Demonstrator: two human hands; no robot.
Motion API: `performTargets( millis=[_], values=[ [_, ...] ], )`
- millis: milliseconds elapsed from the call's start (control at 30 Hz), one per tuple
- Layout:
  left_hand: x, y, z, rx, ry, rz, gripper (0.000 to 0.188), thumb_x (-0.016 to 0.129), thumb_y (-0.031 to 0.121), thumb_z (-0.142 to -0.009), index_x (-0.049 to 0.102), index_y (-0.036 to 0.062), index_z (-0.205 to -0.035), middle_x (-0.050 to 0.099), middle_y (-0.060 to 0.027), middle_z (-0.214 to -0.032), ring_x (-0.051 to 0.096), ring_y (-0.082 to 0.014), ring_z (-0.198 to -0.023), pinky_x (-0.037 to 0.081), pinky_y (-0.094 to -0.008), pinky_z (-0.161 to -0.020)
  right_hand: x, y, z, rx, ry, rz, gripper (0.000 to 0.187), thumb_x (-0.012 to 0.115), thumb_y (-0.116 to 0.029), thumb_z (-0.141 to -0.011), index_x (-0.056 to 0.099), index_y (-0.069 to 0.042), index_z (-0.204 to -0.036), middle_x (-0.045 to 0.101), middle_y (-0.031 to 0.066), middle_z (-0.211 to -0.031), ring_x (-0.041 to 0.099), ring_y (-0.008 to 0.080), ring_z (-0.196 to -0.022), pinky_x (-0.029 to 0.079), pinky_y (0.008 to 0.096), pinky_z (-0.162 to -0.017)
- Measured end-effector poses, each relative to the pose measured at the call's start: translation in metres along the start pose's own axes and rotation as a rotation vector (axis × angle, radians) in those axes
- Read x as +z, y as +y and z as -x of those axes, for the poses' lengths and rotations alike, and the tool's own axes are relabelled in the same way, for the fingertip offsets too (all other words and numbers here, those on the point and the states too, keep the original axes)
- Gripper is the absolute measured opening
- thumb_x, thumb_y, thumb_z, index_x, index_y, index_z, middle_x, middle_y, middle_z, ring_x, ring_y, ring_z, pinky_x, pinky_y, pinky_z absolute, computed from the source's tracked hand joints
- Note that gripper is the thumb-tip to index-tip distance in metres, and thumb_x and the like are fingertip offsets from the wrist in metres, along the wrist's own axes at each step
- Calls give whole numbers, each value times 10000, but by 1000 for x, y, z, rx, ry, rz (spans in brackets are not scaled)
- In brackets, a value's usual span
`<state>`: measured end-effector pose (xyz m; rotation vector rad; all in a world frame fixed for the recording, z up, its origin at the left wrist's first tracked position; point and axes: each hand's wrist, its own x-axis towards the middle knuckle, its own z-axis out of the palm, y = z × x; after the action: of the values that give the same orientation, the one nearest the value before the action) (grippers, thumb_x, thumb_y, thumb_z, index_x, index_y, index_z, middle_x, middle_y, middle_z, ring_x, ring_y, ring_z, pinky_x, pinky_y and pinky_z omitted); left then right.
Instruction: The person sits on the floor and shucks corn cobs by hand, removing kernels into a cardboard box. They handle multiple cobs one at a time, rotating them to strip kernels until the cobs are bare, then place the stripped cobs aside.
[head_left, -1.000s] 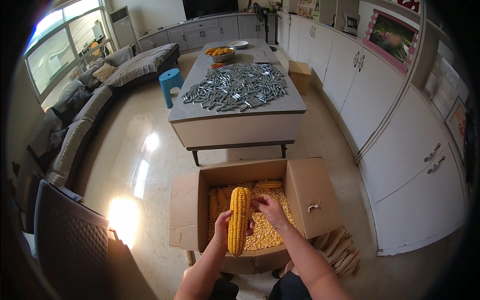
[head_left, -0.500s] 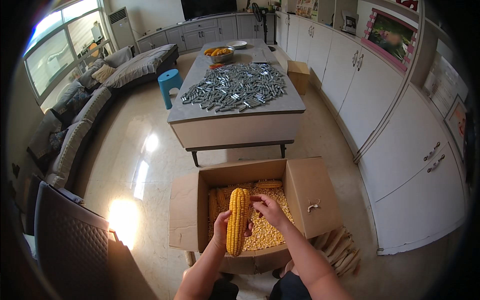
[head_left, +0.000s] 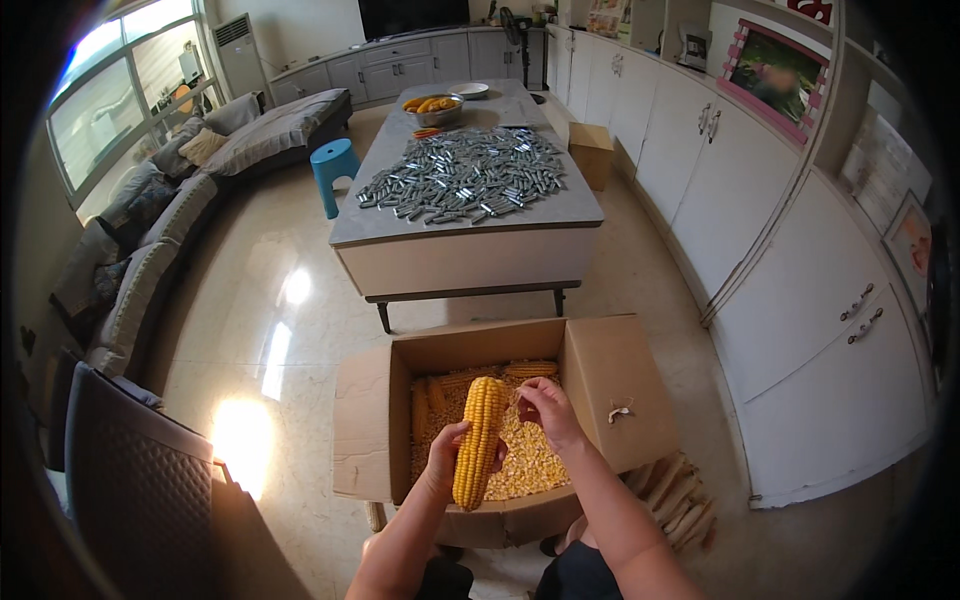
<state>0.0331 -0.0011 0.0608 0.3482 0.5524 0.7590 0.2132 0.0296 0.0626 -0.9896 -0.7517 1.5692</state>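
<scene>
A large yellow corn cob (head_left: 481, 440), thick with kernels, stands tilted over an open cardboard box (head_left: 612, 395). My left hand (head_left: 447, 462) is wrapped round its lower half from the left, some fingers hidden behind it. Just right of the cob's upper part, my right hand (head_left: 550, 412) is closed in a pinch, a little apart from the cob. What the pinch holds, if anything, is too small to make out. Loose corn kernels (head_left: 535, 462) cover the bottom of the box, and more cobs (head_left: 428, 396) lie along its left and far inner sides.
Several stripped cobs (head_left: 682, 508) lie on the floor right of the box. Beyond stands a table (head_left: 465, 240) with a heap of small grey metal cylinders (head_left: 465, 175) and a bowl of corn (head_left: 433, 107). A dark chair (head_left: 140, 490) stands left, white cabinets (head_left: 800, 340) right.
My right hand has drawn slightly away to the right from the cob, its fingers now pinched. The cob, still in my left hand, leans a little more to the right.
</scene>
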Motion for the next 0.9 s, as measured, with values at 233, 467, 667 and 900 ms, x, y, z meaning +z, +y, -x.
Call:
performTargets(
  millis=[233,467,667,900],
  values=[
    [11,-7,0,-51,-32,-352,474,578,305,-775,454,32,-1141,557,-96,-877,563,-179,-765,483,-302,-663,-41,-10,6,-92,78,-202,93,527,-159,-860,532,-74,-821,522,2,-673,526,99,-603,470,240,-576],
    [-3,-12,1,93,5,-745,467,631,237,-771,475,27,-1157,539,-35,-981,498,-104,-850,404,-225,-764,-105,-45,28,-237,321,-457,120,507,-178,-859,522,-67,-819,511,10,-723,491,103,-625,462,250,-582],
    [0,-4,20,142,130,-850,526,648,256,-763,454,22,-1192,546,-56,-1003,504,-126,-880,413,-246,-776,-179,-44,57,-129,829,279,56,541,-130,-831,531,-83,-802,530,1,-723,506,89,-609,428,219,-497],
    [-5,-4,18,225,143,-853,552,657,270,-763,443,5,-1197,544,-56,-967,504,-124,-865,410,-251,-779,-330,25,127,445,1257,971,86,537,-79,-781,585,-23,-823,601,118,-808,581,227,-773,461,333,-655]
  ],
)
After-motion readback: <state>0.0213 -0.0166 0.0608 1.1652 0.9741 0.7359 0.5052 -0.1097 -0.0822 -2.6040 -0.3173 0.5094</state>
